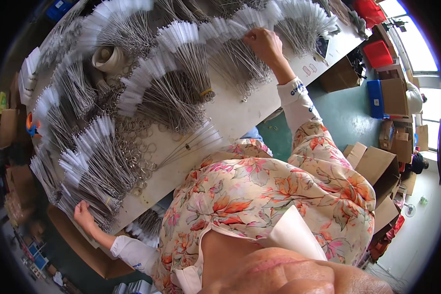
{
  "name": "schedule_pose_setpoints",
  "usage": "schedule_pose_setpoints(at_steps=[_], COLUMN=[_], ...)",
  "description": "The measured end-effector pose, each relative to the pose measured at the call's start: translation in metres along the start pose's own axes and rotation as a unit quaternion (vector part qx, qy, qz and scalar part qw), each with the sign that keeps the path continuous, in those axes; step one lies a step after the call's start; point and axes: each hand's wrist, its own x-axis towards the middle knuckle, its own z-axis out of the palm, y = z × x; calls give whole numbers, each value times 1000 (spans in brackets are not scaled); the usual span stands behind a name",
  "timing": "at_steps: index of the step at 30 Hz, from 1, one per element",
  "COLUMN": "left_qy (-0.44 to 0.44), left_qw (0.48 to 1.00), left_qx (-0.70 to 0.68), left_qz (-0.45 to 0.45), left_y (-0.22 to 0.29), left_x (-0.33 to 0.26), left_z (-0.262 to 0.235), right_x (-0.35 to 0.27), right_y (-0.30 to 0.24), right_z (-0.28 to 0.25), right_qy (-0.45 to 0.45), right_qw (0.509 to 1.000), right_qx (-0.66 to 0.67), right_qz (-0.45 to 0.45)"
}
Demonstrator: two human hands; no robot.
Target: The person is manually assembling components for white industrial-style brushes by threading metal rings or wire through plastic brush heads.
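Many thin wire brushes with white bristles and looped ends lie in bundles over the table. My right hand (265,45) reaches to the far side, its fingers pinched at the white bristle tips of a brush bundle (237,61). At the near left edge, my left hand (84,216) has its fingers closed at a bundle of brushes (90,203); exactly how many it grips is hidden. Between them sit a bundle tied with a yellow band (193,66), a wide dark-wired bundle (169,98) and a few loose brushes (193,142).
Metal rings (137,152) are heaped on the white table (240,120). A roll of off-white material (108,60) stands among the bundles. A phone-like dark object (322,47) lies at the right edge. Cardboard boxes (379,164) and a blue crate (376,98) stand on the floor.
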Motion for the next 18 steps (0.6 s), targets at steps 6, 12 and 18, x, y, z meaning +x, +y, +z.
schedule_pose_setpoints(at_steps=[6, 12, 18], left_qy=[61, 252, 167], left_qw=[994, 954, 942], left_qx=[65, -41, -287], left_qz=[65, 157, 37], left_y=[16, 67, 102], left_x=[-14, -28, -59], left_z=[-4, -4, 6], right_x=[2, 34, 53], right_y=[-7, 5, 72], right_z=[6, -38, -97], right_qy=[-35, 323, 283], right_qw=[995, 919, 951], right_qx=[-88, 223, 123], right_qz=[14, -28, -16])
